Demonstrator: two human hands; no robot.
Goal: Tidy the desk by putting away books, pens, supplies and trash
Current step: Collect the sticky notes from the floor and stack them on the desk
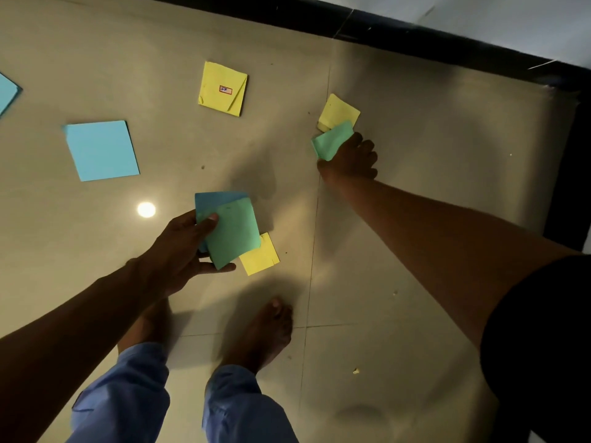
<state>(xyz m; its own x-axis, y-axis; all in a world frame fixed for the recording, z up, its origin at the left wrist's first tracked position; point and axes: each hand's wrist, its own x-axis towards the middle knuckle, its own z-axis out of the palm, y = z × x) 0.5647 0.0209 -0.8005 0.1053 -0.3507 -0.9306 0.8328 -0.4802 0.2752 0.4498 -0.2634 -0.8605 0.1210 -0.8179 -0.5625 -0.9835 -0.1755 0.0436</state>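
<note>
Paper squares lie scattered on the floor (96, 43); the left hand (179, 251) pinches a green-and-blue stack (230, 228), the right hand (351, 158) grips a green square (331, 140) at far right; the loose stack could fan and drop; loose: three yellow, two blue.

Yellow paper (223, 88) — small red-edged label w/ blue scrawl, maybe "57", not clear.

Glossy beige floor tiles (399, 251) with thin grout lines catch a round ceiling light's glare (146, 209). A black skirting (415, 36) edges the pale wall (479, 14) at the far side.
</note>
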